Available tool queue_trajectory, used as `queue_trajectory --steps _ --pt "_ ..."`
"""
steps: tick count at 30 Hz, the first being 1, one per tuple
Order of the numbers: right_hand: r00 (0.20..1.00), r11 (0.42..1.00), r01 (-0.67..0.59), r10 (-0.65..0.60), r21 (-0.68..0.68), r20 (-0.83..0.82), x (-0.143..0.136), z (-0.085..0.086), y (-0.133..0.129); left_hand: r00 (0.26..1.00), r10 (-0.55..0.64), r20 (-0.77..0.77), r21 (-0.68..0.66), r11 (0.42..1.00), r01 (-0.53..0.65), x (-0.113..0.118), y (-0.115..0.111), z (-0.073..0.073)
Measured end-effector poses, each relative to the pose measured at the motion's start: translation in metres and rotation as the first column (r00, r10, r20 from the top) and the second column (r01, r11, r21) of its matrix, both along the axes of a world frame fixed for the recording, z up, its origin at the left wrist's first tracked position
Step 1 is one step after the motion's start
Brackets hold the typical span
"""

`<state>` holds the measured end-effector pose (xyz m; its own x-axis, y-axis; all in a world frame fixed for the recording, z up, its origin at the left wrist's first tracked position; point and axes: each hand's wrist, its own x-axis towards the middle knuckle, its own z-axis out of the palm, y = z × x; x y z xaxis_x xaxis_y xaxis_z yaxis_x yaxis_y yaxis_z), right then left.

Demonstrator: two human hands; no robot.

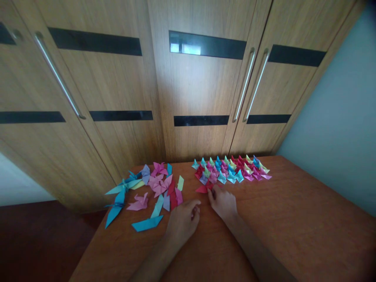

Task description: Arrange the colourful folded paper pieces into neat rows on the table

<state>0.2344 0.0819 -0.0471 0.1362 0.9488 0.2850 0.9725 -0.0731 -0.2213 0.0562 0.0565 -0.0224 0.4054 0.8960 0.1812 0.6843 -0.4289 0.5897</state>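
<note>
My right hand (pixel 222 201) pinches a red folded paper piece (pixel 202 189) at the front edge of several rows of small folded paper pieces (pixel 219 171) in many colours. To its left, my left hand (pixel 184 218) is over the table with its fingers curled, and whether anything is in them is hidden. Beside my left hand lie red and pink paper strips (pixel 178 196). Further left are a loose pink folded piece (pixel 138 202), a blue strip (pixel 147 223) and blue pointed pieces (pixel 115 209). Pink folded pieces (pixel 160 185) are grouped behind them.
A reddish-brown wooden table (pixel 293 219) carries all the paper. Behind it stands a wooden wardrobe (pixel 196 86) with dark strips and metal handles (pixel 245 85). A pale wall (pixel 331 117) is at the right, and the dark floor (pixel 44 235) shows at the left.
</note>
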Motion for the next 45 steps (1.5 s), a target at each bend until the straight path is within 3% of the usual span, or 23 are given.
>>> queue_trajectory --steps 5,9,13,17,21,24,29,33,39,45 --pt "0.998 0.999 0.003 0.001 0.052 -0.07 0.002 -0.002 -0.004 0.999 0.021 -0.042 0.063 0.998 -0.018 -0.004 0.004 0.005" --pt "0.979 0.992 -0.074 0.091 0.098 -0.183 0.008 -0.005 -0.012 0.973 0.219 -0.074 0.257 0.947 -0.194 -0.028 0.02 0.024" --pt "0.927 0.961 -0.267 0.275 0.068 -0.255 0.014 -0.006 -0.019 0.854 0.495 -0.16 0.414 0.819 -0.397 -0.072 0.038 0.045" --pt "0.9 0.937 -0.346 0.344 0.038 -0.268 0.013 -0.005 -0.02 0.728 0.624 -0.284 0.43 0.762 -0.484 -0.115 0.047 0.049" --pt "0.891 0.93 -0.368 0.36 0.027 -0.275 0.013 -0.005 -0.019 0.794 0.527 -0.303 0.242 0.849 -0.47 -0.142 0.052 0.045" --pt "0.889 0.928 -0.373 0.364 0.023 -0.278 0.014 -0.006 -0.019 0.819 0.471 -0.327 0.197 0.882 -0.428 -0.149 0.052 0.043" --pt "0.886 0.925 -0.379 0.37 0.02 -0.279 0.015 -0.007 -0.019 0.816 0.457 -0.354 0.162 0.889 -0.428 -0.154 0.051 0.04" --pt "0.889 0.926 -0.377 0.368 0.02 -0.274 0.015 -0.006 -0.019 0.79 0.503 -0.351 0.224 0.864 -0.451 -0.16 0.051 0.038" --pt "0.896 0.928 -0.372 0.363 0.015 -0.257 0.015 -0.006 -0.019 0.801 0.446 -0.399 0.057 0.884 -0.464 -0.157 0.05 0.035" --pt "0.892 0.929 -0.371 0.357 0.003 -0.277 0.015 -0.005 -0.019 0.817 0.469 -0.337 0.086 0.879 -0.469 -0.16 0.053 0.031"
